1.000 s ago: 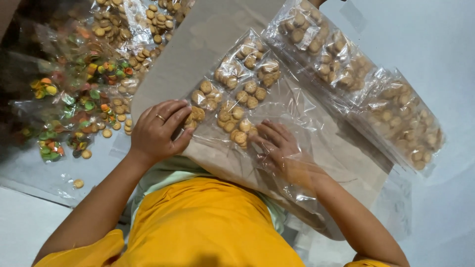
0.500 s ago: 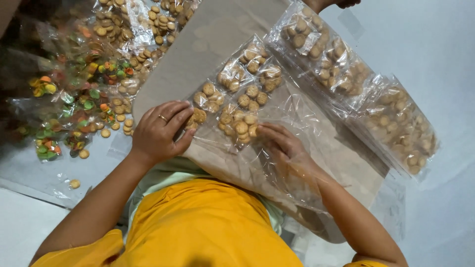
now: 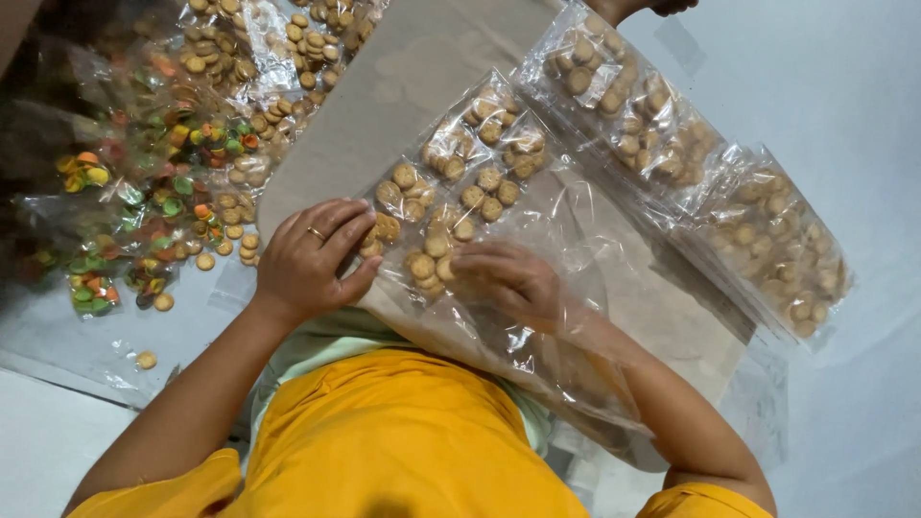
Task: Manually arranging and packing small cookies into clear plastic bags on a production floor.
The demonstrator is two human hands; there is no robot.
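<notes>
We look down on a person in a yellow top packing small round biscuits (image 3: pixel 480 177) into a clear plastic bag (image 3: pixel 537 221) spread over a cardboard sheet (image 3: pixel 403 86). Our left hand (image 3: pixel 312 259), ring on one finger, presses flat on the bag's near edge, its grip released and pinning rather than clasping. Our right hand (image 3: pixel 508 278) reaches inside the bag, fingers curled loosely over the biscuits; we cannot tell whether it clasps any. Filled bags (image 3: pixel 691 153) lie beyond, and coloured sweets (image 3: pixel 173 206) sit to the left. The thin film could shift or bunch under the pressing palm, and crowded biscuits might crack or spill from the open mouth.
</notes>
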